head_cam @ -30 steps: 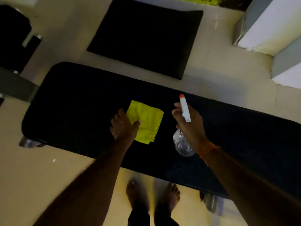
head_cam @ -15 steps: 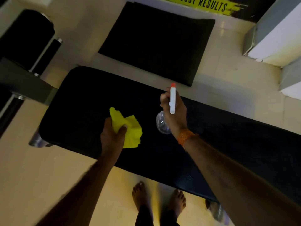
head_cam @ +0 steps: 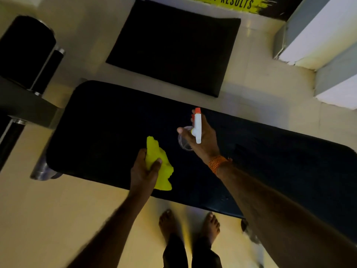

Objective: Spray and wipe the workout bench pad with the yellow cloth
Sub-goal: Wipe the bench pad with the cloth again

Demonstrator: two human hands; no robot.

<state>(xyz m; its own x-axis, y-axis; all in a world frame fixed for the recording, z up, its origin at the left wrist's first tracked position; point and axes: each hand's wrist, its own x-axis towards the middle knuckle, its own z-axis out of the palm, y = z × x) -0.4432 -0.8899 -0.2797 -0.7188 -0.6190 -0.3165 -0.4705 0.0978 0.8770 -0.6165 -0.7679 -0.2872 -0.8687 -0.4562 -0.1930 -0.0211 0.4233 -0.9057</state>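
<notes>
Head view: gripping the bunched yellow cloth in the left hand, fingers curled round it, above the near edge of the bench pad; clutching the spray bottle in the right hand, fingers wrapped round it, over mid-pad. Aim down at bare pad, squeeze 1 or 2 times, then wipe.

matt black bench pad, soft yellow cloth, clear plastic spray bottle

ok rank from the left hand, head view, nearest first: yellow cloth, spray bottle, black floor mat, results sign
1. yellow cloth, held in the left hand
2. spray bottle, in the right hand
3. black floor mat, beyond the bench pad
4. results sign, top edge
</notes>
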